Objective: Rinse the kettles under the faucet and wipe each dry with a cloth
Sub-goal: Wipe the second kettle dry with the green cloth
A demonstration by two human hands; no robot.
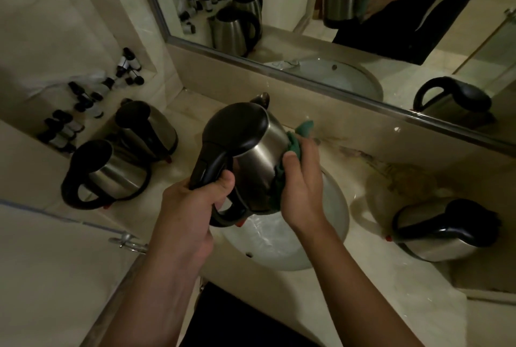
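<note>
A steel kettle [259,156] with a black lid and handle hangs above the white sink basin [335,218]. My left hand [192,201] grips its black handle. My right hand [303,181] holds a green cloth [296,139] against the kettle's right side, the thumb resting on the steel. The faucet [262,99] shows only as a dark tip behind the kettle's lid. Two more steel kettles [111,173] [148,128] stand on the counter to the left. Another kettle [444,232] stands on the right.
A marble counter [391,276] surrounds the basin. Several small dark-capped bottles [83,106] sit on a ledge at the left. A framed mirror [307,25] runs along the back wall and reflects the kettles and my arms. A glass door edge with a metal fitting [125,240] is at lower left.
</note>
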